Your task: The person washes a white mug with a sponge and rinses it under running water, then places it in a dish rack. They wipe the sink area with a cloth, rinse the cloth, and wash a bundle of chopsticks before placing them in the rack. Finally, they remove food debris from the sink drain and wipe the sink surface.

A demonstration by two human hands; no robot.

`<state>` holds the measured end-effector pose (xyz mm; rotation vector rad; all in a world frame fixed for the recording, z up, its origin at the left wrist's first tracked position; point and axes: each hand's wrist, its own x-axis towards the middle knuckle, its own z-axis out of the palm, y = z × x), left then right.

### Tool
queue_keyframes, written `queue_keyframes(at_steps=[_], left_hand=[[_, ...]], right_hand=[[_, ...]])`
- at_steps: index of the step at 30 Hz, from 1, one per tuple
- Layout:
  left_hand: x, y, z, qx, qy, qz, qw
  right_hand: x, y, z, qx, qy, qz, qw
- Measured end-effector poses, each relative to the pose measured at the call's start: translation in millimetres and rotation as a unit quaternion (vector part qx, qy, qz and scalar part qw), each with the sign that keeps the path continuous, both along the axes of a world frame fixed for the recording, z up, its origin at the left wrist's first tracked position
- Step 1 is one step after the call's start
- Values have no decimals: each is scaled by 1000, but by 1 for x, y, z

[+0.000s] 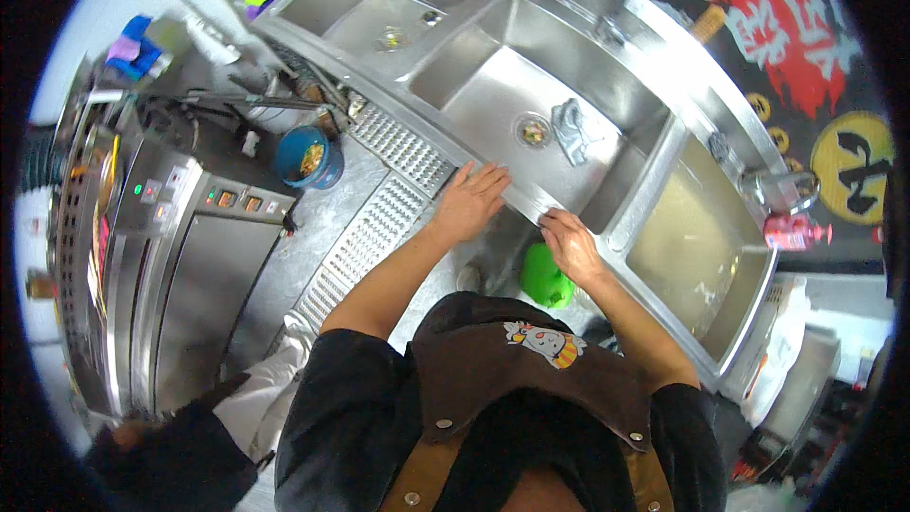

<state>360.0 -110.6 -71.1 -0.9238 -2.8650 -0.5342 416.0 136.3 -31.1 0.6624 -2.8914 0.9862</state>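
Observation:
Both my hands are at the near rim (521, 197) of a stainless steel sink. My left hand (474, 199) lies flat there, its fingers stretched out over the edge, with nothing in it. To its right, my right hand (569, 242) has its fingers curled and pressed together against the rim; whatever they hold, if anything, is hidden. Inside the middle basin (493, 100) a wet grey-blue cloth (571, 133) lies crumpled beside the drain (533, 131), which has food scraps in it.
Cloudy water fills the right basin (682, 228); the left basin (365, 24) holds small scraps. Beyond stand a faucet (621, 0) and a pink bottle (796, 232). A green container (548, 277), blue scrap bucket (311, 159) and steel appliance (223, 275) stand below. A dark sleeve (171, 460) shows lower left.

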Motion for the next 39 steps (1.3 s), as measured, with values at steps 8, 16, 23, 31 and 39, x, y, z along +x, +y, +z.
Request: queue_keyframes(at_steps=[8, 16, 23, 31, 39], left_hand=[[-73, -96, -2, -65, -14, 168, 984], [-182, -171, -22, -22, 62, 207, 976], [-272, -254, -35, -61, 43, 185, 980], [-331, -273, -15, -150, -87, 155, 973], [-337, -278, -30, -192, 25, 181, 964]], right_hand=[[-9, -18, -28, -14, 59, -90, 994], [-20, -36, -40, 78, 32, -245, 966], [-33, -44, -53, 217, -92, -350, 906], [-45, -36, -50, 284, -144, -269, 909], [-130, -5, -78, 92, -400, -281, 868]])
